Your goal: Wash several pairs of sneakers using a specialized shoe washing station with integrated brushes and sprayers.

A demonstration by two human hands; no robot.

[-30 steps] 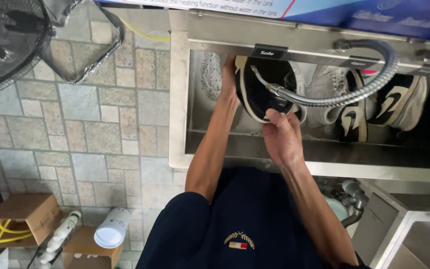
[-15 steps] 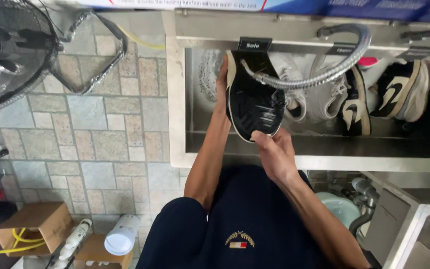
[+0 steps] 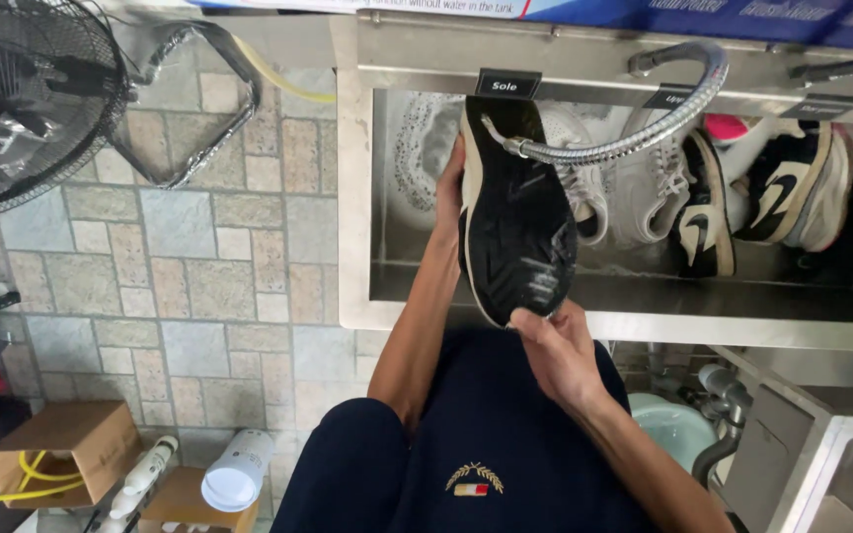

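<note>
Left hand (image 3: 449,188) and right hand (image 3: 555,345) — black-soled shoe (image 3: 515,222) between them, sole up.

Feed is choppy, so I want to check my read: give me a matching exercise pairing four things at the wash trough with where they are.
Things:
1. black-soled shoe
2. flexible metal hose
3. cardboard box
4. fan

Places:
A. on the floor, lower left
B. held sole-up by left hand and right hand
C. upper left, over the tiles
D. arching over the steel trough

Pairs: 1-B, 2-D, 3-A, 4-C
</note>
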